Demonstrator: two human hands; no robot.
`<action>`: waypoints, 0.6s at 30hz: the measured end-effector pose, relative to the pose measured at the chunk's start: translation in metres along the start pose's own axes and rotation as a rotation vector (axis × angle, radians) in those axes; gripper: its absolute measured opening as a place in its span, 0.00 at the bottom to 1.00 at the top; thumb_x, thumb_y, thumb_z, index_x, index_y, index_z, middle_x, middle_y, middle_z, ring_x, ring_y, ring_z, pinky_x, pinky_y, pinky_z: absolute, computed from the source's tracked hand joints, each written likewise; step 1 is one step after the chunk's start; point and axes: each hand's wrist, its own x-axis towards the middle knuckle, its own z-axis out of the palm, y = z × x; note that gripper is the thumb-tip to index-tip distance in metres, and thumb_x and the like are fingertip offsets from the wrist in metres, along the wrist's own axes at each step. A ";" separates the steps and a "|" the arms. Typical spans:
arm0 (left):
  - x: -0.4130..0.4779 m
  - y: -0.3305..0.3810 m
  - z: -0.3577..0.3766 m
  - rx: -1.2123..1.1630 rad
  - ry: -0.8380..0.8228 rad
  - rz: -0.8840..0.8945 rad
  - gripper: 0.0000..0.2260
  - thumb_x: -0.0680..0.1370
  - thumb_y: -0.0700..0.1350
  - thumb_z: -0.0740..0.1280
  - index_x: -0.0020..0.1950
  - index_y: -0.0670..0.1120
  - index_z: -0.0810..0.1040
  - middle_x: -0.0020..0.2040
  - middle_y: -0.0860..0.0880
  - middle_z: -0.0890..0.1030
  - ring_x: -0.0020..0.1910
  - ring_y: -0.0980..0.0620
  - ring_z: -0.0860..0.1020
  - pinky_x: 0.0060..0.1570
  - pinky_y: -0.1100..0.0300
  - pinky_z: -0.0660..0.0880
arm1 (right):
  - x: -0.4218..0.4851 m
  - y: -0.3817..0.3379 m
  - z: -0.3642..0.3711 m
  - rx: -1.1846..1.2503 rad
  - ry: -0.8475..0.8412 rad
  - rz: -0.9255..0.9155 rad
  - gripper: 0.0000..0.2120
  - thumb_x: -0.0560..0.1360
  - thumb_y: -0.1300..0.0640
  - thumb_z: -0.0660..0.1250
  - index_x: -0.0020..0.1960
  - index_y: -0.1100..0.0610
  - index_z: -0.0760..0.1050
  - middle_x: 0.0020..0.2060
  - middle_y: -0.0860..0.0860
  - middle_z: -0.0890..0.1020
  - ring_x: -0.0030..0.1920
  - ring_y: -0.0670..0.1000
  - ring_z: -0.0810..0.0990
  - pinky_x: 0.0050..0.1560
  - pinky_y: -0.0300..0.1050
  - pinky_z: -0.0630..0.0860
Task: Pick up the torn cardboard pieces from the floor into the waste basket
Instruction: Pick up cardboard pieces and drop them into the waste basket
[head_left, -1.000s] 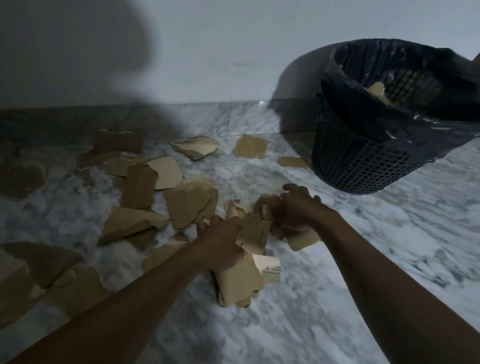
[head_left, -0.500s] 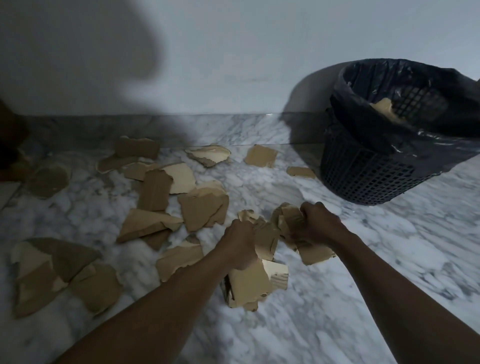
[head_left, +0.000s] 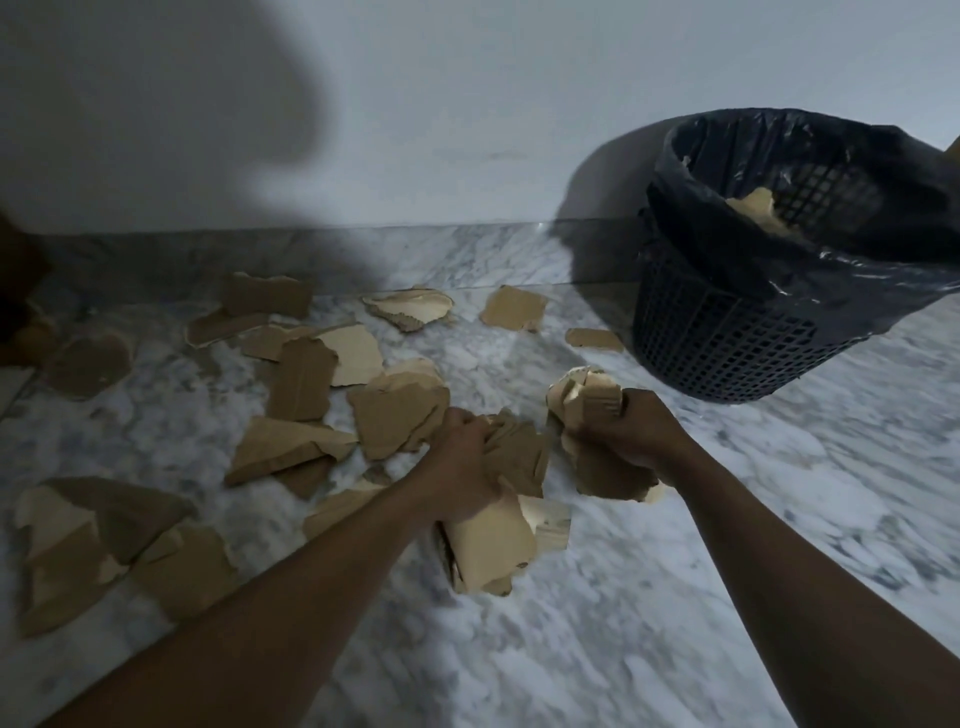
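Note:
Several torn brown cardboard pieces (head_left: 301, 384) lie scattered over the marble floor (head_left: 727, 545), mostly left of centre. My left hand (head_left: 457, 467) is closed around a bundle of cardboard pieces (head_left: 498, 551) that hangs below and beside the fist. My right hand (head_left: 631, 434) grips a crumpled wad of cardboard (head_left: 584, 397), with more pieces hanging under it. The dark mesh waste basket (head_left: 727, 343), lined with a black bag, stands at the right by the wall, beyond my right hand. A piece of cardboard (head_left: 753, 205) shows inside it.
A white wall (head_left: 467, 130) with a marble skirting runs along the back. Small pieces (head_left: 592, 339) lie on the floor close to the basket's left side. A dark object sits at the far left edge (head_left: 15, 291).
Both hands have closed tighter on their cardboard and lifted a little off the floor. My right hand's wad has risen toward the basket side. The view has shifted slightly.

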 end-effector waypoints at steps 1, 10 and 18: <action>0.003 0.005 -0.006 0.059 -0.020 -0.002 0.12 0.74 0.47 0.71 0.55 0.48 0.76 0.60 0.42 0.74 0.68 0.39 0.65 0.66 0.58 0.60 | 0.000 0.000 0.002 -0.023 0.011 0.009 0.17 0.63 0.41 0.76 0.46 0.52 0.84 0.42 0.51 0.86 0.44 0.52 0.84 0.49 0.54 0.81; 0.050 0.025 -0.012 0.477 -0.313 -0.259 0.31 0.73 0.59 0.71 0.69 0.44 0.67 0.67 0.41 0.68 0.65 0.40 0.68 0.65 0.49 0.69 | 0.031 -0.016 -0.006 -0.332 0.056 -0.012 0.29 0.60 0.35 0.65 0.53 0.51 0.79 0.46 0.53 0.83 0.48 0.56 0.83 0.46 0.50 0.80; 0.032 0.007 -0.018 0.251 -0.034 -0.120 0.35 0.61 0.60 0.79 0.59 0.47 0.69 0.56 0.47 0.73 0.56 0.47 0.73 0.53 0.49 0.74 | 0.110 -0.043 0.004 -0.425 0.002 0.047 0.33 0.67 0.53 0.76 0.69 0.60 0.71 0.67 0.60 0.74 0.67 0.61 0.73 0.58 0.50 0.74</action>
